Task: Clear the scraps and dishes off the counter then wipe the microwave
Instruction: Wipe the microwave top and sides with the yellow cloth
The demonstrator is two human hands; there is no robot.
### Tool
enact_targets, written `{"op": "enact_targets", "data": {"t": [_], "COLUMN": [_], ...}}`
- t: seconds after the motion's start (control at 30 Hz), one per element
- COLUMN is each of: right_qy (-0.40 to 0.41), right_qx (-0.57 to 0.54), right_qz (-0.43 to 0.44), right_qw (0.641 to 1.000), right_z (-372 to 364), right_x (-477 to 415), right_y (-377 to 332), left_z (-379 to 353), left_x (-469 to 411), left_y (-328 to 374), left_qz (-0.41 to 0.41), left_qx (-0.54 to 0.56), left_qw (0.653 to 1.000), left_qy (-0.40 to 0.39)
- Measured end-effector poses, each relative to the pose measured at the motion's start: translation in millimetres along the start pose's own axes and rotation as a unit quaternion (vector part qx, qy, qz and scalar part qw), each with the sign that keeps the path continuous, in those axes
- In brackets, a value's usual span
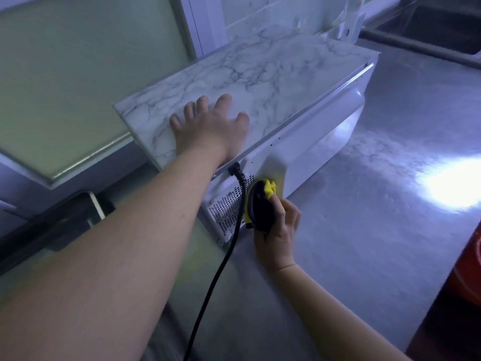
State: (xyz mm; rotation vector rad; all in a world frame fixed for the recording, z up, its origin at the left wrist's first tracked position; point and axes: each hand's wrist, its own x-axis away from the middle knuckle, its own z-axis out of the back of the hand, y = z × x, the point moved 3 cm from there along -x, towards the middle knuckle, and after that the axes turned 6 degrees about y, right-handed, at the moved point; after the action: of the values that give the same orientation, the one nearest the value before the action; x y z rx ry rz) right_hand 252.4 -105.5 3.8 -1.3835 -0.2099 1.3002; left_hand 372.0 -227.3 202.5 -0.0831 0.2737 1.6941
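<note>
The white microwave (320,131) stands on the steel counter (377,230) with its back panel turned toward me; its top is covered in a marble pattern. My left hand (210,126) lies flat with spread fingers on that top, near the rear edge. My right hand (277,227) grips a yellow and black cloth (263,201) and presses it against the lower back panel, beside the perforated vent. A black power cord (223,256) runs from the back panel down toward me.
A frosted glass window (78,82) fills the left side, behind the microwave. A sink basin (442,24) sits at the far right corner. A red object (471,272) shows at the right edge, beyond the counter's front edge. Bright glare lies on the counter.
</note>
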Motion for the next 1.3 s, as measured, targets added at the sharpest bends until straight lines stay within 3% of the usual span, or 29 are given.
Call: {"op": "enact_targets", "data": {"t": [0.1, 0.17, 0.27, 0.33, 0.47, 0.57, 0.63, 0.73, 0.83, 1.03, 1.2, 1.3], "right_qy": [-0.082, -0.129, -0.095, -0.061, 0.053, 0.06, 0.05, 0.052, 0.046, -0.033, -0.131, -0.232], "right_qx": [0.019, -0.048, -0.153, -0.143, -0.157, -0.158, -0.183, -0.248, -0.269, -0.244, -0.285, -0.308], "right_qz": [-0.077, -0.189, -0.458, -0.528, -0.494, -0.465, -0.497, -0.587, -0.618, -0.644, -0.658, -0.641], "right_qw": [0.993, 0.972, 0.871, 0.835, 0.854, 0.869, 0.847, 0.769, 0.737, 0.724, 0.684, 0.663], "right_z": [2, 9, 40, 66, 97, 93, 80, 53, 30, 5, 0, 11], "right_x": [9, 11, 27, 22, -55, -132, -167, -178, -151, -76, -19, -1], "right_y": [18, 30, 55, 71, 105, 118, 129, 136, 127, 82, 18, -15], "left_z": [1, 1, 1, 1, 0, 1, 2, 3, 4, 4, 5, 6], "left_x": [0, 1, 1, 1, 1, 1, 2, 3, 4, 3, 4, 5], "left_y": [0, 1, 0, 0, -2, -3, -3, -3, -2, -3, -2, -3], "left_qz": [0.0, 0.001, 0.006, 0.006, 0.004, 0.012, 0.015, 0.018, 0.024, 0.031, 0.034, 0.033], "left_qx": [0.0, -0.001, 0.001, 0.001, 0.0, 0.0, 0.0, 0.004, 0.007, 0.011, 0.013, 0.014], "left_qw": [1.0, 1.0, 1.0, 1.0, 1.0, 1.0, 1.0, 1.0, 1.0, 0.999, 0.999, 0.999], "left_qy": [0.002, 0.001, -0.002, -0.002, 0.003, 0.003, 0.004, 0.002, 0.003, 0.0, 0.001, 0.001]}}
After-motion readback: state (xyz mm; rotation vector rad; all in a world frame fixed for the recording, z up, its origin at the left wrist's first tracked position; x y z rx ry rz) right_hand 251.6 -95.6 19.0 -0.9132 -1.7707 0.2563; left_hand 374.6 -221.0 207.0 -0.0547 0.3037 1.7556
